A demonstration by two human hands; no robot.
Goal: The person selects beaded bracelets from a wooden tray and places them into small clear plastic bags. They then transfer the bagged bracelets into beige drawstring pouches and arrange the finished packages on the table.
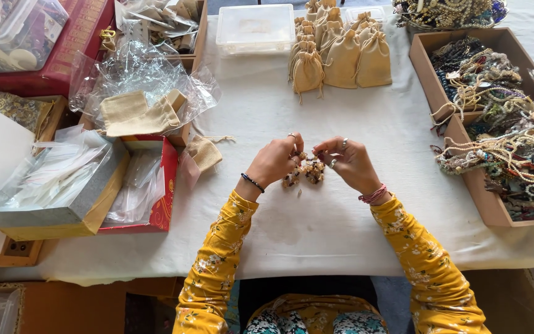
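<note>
My left hand [275,162] and my right hand [348,162] meet over the middle of the white tablecloth [316,117]. Both pinch a small beaded bracelet [307,171] of brown and cream stones that hangs between the fingertips, just above the cloth. My left wrist wears a dark bead band, my right wrist a pink one. Both sleeves are yellow with a flower print.
Tan drawstring pouches [341,52] stand at the back centre beside a clear plastic box [256,28]. Cardboard trays of bead necklaces [502,124] fill the right side. On the left are a red box with plastic sleeves [146,185], a loose pouch [205,153] and a grey box [50,185].
</note>
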